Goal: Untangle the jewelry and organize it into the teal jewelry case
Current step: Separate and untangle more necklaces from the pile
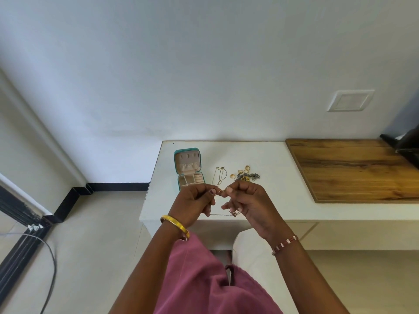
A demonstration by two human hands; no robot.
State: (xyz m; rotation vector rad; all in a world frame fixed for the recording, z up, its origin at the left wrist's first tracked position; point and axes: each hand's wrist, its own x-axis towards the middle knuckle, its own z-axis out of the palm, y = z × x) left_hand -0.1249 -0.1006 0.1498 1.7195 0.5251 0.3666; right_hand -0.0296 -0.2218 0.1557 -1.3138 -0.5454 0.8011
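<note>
- White tabletop [267, 200], wooden board [353, 168] at its right end.
- Left hand [192, 203] and right hand [247, 203], above the front edge: fingers pinch a thin chain [221, 214].
- Teal jewelry case [188, 168], open, near the left edge.
- Tangled jewelry [246, 175], mid-tabletop.

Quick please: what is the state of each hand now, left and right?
Left hand: fingers pinch a thin chain.
Right hand: fingers pinch the same chain, which hangs between the hands above the table edge.

Both forearms reach forward — left hand [195, 201] and right hand [248, 203] raised close together, fingertips pinching.
</note>
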